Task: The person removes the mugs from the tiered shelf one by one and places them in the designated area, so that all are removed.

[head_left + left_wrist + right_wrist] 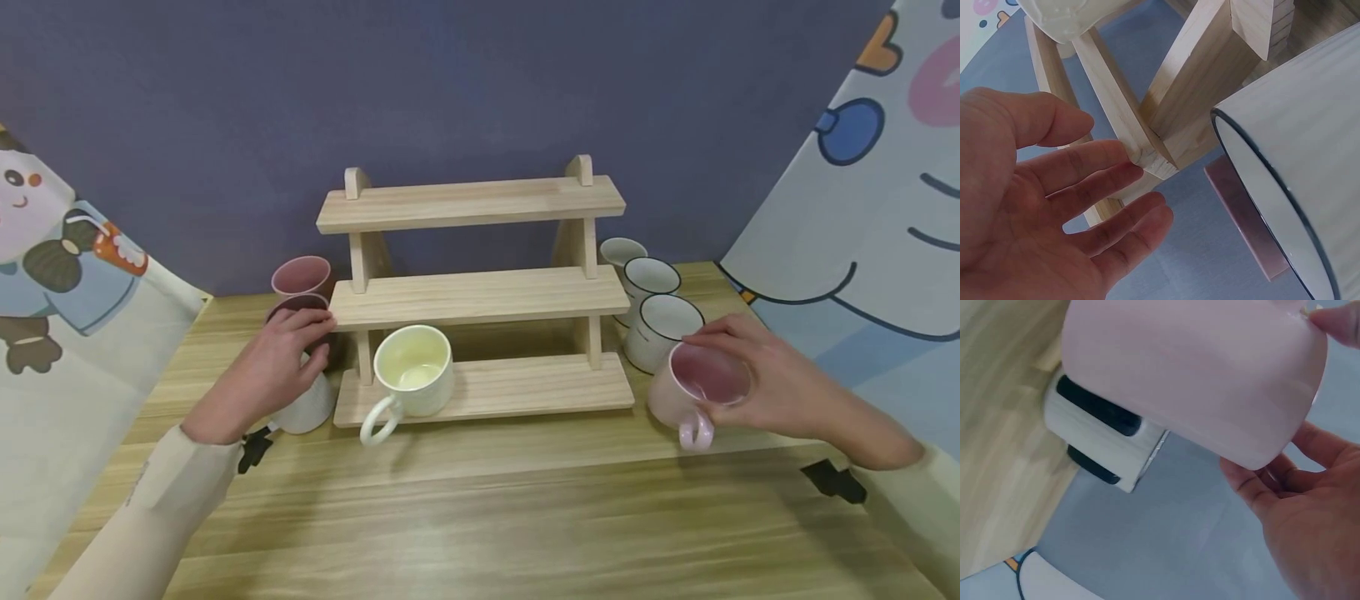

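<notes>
1. The pale pink ceramic mug with a looped handle (693,392) sits at the right of the light wooden table (480,517), just off the right end of the rack's lowest step, its handle towards the camera.
2. The right hand (757,375) grips that mug from the far side and the right, fingers curled over the rim; in the right wrist view fingertips (1338,322) press on the rim and the palm cups the pink wall.
3. Just behind the pink mug stand three white cups with thin dark rims (652,287), in a close row running back beside the rack's right upright.
4. In the middle, the three-step pale wooden rack (480,296) stands against the dark blue backdrop.
5. A cream-yellow mug with a round handle (411,375) rests on the lowest step's left end, handle hanging over the front edge.
6. The left hand (281,362) lies over a white cup with a dark rim (307,404) at the rack's left end; the left wrist view shows fingers (1104,181) spread and relaxed, gripping nothing, beside the cup's mouth.
7. Behind it stand two dusky pink cups (302,283), one behind the other.
8. Cartoon-printed cloths (862,217) hang at both sides.
</notes>
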`<state>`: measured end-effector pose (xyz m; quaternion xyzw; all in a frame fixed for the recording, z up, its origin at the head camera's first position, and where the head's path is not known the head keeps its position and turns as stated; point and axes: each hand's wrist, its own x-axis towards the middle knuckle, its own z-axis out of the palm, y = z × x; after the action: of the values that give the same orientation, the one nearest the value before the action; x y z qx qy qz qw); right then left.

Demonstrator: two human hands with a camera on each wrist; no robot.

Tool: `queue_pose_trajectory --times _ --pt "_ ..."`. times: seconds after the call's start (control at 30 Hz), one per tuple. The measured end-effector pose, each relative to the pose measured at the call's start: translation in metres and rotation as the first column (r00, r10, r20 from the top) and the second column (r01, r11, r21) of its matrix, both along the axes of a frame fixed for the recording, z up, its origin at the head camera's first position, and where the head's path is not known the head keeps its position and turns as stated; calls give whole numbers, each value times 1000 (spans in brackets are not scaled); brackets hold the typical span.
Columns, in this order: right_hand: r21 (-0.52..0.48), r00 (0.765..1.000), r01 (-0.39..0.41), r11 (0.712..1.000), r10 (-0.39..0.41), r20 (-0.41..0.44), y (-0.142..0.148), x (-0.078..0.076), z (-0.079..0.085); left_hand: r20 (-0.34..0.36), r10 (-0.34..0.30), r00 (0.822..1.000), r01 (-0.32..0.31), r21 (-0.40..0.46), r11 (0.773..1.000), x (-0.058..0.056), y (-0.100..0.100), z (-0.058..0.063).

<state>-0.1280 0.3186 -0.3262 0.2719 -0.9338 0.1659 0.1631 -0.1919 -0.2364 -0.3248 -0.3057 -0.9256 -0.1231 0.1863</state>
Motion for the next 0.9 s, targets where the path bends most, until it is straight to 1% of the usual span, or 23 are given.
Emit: queue_pose_trajectory --times 0.23,0.33,0.43,0.6,0.7,0.9 --pt "4 999 4 1000 -4 45 4 -2 -11 -25 -14 1000 14 0 1000 -1 0 -1" --pt "16 999 -1 1000 1 50 5 -4 -16 -20 -10 1000 10 -2 1000 -1 0 -1" --pt "26 997 -4 1000 2 78 6 -5 -20 -19 -10 1000 10 2 1000 -1 0 -1" --pt "-5 991 -4 1000 5 131 7 -6 -26 -35 -21 999 21 13 1000 -2 0 -2" --pt "-21 990 -4 1000 7 138 8 -6 -28 -34 -19 999 20 15 1000 -2 0 -2" --pt "-11 990 12 1000 -10 143 8 -4 -31 -27 -11 1000 12 13 1000 0 0 -1"
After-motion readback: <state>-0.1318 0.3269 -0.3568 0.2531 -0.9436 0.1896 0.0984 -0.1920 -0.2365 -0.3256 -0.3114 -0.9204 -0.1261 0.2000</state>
